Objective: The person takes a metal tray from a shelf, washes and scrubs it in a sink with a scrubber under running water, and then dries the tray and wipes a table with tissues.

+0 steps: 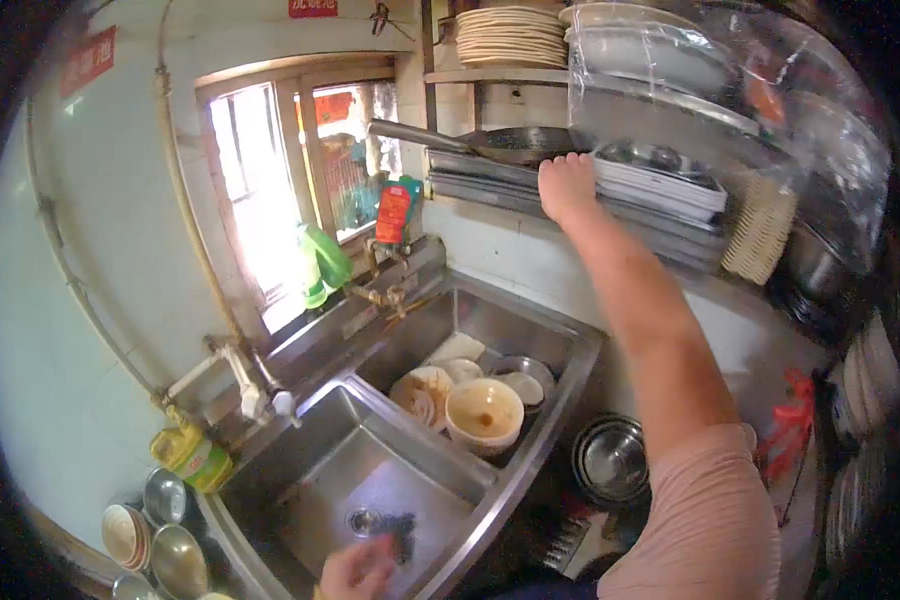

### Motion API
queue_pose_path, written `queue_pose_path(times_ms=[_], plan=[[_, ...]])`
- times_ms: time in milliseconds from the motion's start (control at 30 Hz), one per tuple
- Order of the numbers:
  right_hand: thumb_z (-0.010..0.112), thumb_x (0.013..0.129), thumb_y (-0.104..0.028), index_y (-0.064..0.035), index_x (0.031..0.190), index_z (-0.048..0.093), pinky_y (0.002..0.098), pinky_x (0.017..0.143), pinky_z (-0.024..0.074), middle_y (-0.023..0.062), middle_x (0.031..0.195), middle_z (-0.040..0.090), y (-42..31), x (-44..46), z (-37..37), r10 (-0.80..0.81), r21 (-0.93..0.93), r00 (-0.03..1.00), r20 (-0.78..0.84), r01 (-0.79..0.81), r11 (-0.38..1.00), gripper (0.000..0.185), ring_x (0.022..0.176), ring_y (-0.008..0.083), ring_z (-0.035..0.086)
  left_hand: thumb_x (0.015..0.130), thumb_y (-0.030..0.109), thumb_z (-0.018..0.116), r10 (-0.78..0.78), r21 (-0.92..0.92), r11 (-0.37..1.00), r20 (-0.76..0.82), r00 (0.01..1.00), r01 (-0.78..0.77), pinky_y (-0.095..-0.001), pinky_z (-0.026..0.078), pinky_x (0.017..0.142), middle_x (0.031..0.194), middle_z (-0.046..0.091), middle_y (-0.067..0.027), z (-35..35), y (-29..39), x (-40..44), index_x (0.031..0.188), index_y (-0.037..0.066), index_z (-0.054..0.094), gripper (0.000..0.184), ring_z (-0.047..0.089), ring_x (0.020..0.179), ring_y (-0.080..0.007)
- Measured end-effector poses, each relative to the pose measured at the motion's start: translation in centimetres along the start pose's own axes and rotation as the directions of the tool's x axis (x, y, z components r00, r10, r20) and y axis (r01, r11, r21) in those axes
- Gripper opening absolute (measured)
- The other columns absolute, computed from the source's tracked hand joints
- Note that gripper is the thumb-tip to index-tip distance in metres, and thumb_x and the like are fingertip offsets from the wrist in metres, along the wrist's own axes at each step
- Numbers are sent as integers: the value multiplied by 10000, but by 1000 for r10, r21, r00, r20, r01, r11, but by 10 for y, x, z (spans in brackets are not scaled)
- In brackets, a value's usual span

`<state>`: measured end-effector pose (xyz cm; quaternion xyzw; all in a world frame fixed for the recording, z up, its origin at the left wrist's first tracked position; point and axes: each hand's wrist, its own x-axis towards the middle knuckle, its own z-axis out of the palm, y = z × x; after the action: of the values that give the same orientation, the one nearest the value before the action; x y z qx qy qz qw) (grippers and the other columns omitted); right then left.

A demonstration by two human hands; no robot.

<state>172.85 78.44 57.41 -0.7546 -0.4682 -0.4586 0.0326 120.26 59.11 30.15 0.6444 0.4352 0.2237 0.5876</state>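
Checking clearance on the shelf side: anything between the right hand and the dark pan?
Nothing visible. The right hand is right at the pan, at its right end. The white trays sit beside the hand, not between. Whether the fingers touch the pan can't be told.

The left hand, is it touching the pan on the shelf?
No, the left hand is over the sink, well away from the pan.
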Motion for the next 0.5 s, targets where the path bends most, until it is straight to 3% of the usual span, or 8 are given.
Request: queue_pose_path(times_ms=[33, 67, 133, 167, 200, 333, 433, 500], plan=[[588, 819, -238, -111, 886, 696, 417, 840, 411, 69, 927, 684, 1, 16, 26, 23, -10, 999, 28, -23, 1000, 179, 898, 248, 621, 815, 103, 630, 444, 202, 873, 50, 894, -445, -377, 458, 929, 1110, 651, -126, 10, 39, 50, 1144, 35, 615, 337, 592, 1078, -268], [616, 805, -259, -120, 889, 688, 414, 869, 385, 55, 919, 682, 2, 31, 44, 48, -25, 997, 54, -46, 999, 178, 879, 243, 615, 789, 75, 674, 621, 315, 722, 96, 778, -616, -356, 453, 914, 1140, 629, -146, 27, 101, 86, 1220, 30, 565, 446, 592, 1070, -270], [599, 817, -213, -76, 967, 687, 434, 816, 466, 106, 991, 691, 4, 51, 55, 58, 179, 962, 269, -109, 978, 222, 949, 282, 645, 779, 103, 664, 832, 357, 448, 169, 529, -819, -414, 420, 964, 1154, 602, -147, 54, 181, 166, 1199, 54, 575, 432, 558, 1115, -303], [590, 823, -189, -54, 1006, 687, 445, 790, 506, 131, 1027, 696, 4, 54, 58, 41, 264, 924, 380, -151, 953, 248, 984, 302, 660, 796, 148, 651, 905, 540, 247, 168, 391, -804, -458, 404, 963, 1146, 594, -148, 68, 208, 214, 1188, 54, 574, 411, 544, 1116, -307], [542, 856, -174, -29, 1032, 677, 450, 742, 541, 173, 1048, 683, 6, 57, 56, -21, 232, 919, 393, -77, 970, 265, 975, 324, 669, 814, 159, 626, 944, 592, 177, 125, 307, -786, -466, 398, 952, 1140, 593, -140, 84, 235, 261, 1184, 55, 570, 388, 538, 1090, -324], [503, 856, -109, -31, 1021, 676, 454, 729, 544, 205, 964, 689, 7, 75, 63, -50, 272, 986, 161, 4, 962, 251, 906, 330, 684, 838, 268, 600, 990, 700, 44, 67, 127, -713, -449, 411, 908, 980, 612, -136, 136, 326, 427, 1039, 65, 625, 286, 551, 991, -335], [528, 834, -102, -25, 1016, 677, 440, 726, 549, 185, 946, 697, 20, 97, 36, -203, 194, 952, 230, 160, 968, 247, 903, 321, 686, 813, 327, 639, 901, 826, 135, 128, 415, -547, -441, 417, 895, 959, 619, -127, 160, 379, 468, 963, 81, 656, 289, 562, 974, -320], [598, 782, -120, -43, 980, 699, 413, 730, 553, 149, 943, 707, 25, 103, 23, -259, 108, 914, 311, 237, 965, 235, 905, 304, 689, 804, 370, 637, 893, 785, 67, 228, 389, -615, -454, 423, 892, 1008, 637, -121, 152, 400, 482, 996, 124, 674, 315, 572, 980, -331]])
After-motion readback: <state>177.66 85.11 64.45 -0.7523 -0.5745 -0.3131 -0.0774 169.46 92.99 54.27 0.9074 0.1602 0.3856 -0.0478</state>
